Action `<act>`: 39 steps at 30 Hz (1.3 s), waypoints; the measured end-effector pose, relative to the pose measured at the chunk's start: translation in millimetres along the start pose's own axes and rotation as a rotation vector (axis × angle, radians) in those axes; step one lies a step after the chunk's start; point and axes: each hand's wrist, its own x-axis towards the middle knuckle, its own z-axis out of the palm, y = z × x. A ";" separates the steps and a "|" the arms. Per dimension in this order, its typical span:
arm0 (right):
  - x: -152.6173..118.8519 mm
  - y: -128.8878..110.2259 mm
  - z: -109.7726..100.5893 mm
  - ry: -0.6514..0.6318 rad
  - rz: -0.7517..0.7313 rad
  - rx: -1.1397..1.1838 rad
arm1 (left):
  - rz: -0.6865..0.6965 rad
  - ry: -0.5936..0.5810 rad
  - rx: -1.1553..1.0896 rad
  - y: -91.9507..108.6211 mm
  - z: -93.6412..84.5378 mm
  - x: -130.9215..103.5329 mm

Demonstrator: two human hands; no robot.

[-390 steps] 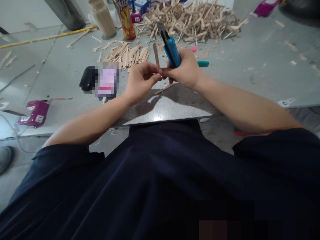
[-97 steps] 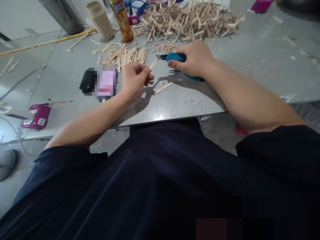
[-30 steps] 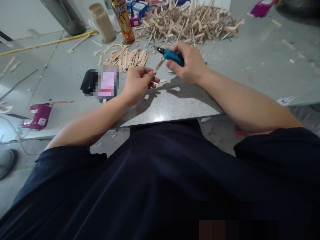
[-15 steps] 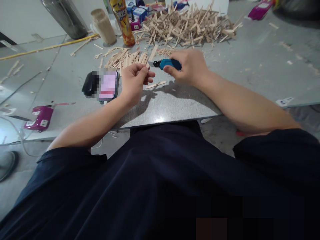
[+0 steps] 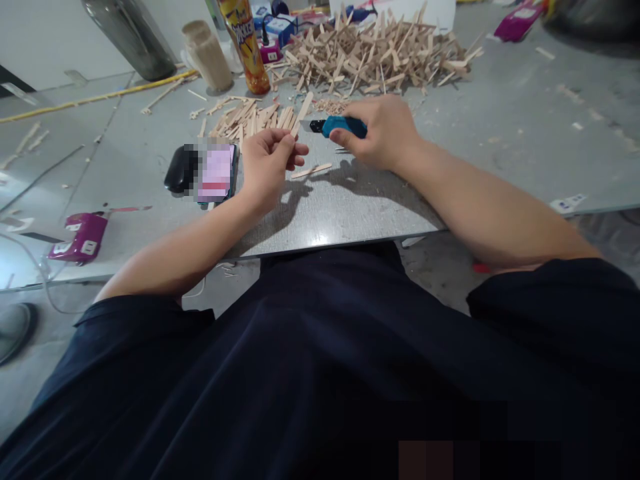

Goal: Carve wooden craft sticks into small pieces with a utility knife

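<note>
Pinched between the thumb and fingers of my left hand (image 5: 273, 160) is a flat wooden stick (image 5: 303, 110) that slants up and away. My right hand (image 5: 385, 132) is wrapped round a blue and black utility knife (image 5: 343, 127), its blade pointing left at the stick. Whether the blade touches the wood I cannot tell. On the table below the hands lies one loose wooden stick (image 5: 312, 171). A small pile of sticks (image 5: 250, 117) sits just beyond my left hand, and wood shavings (image 5: 330, 106) lie behind the knife.
A large heap of wooden sticks (image 5: 380, 53) covers the back of the table (image 5: 320, 213). To its left stand an orange drink bottle (image 5: 249, 50) and a tan jar (image 5: 207, 57). A phone (image 5: 217, 172) and a black case (image 5: 181, 169) lie left of my left hand.
The knife and my right hand have shifted slightly to the right. More of the held stick shows past the blade. My left hand has hardly moved.
</note>
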 end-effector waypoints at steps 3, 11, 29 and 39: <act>-0.1 0.6 0.6 -0.012 -0.021 -0.004 | -0.008 -0.010 0.031 0.0 -0.9 -0.6; -2.2 -0.2 0.6 -0.015 0.059 0.119 | 0.090 -0.038 0.091 -15.6 -4.9 8.0; -2.0 -3.9 -1.4 -0.017 0.023 -0.088 | 0.082 -0.013 0.199 -8.4 -3.7 7.7; -0.6 -6.9 -4.9 -0.057 0.058 -0.065 | 0.114 0.030 0.175 -15.1 -0.7 13.3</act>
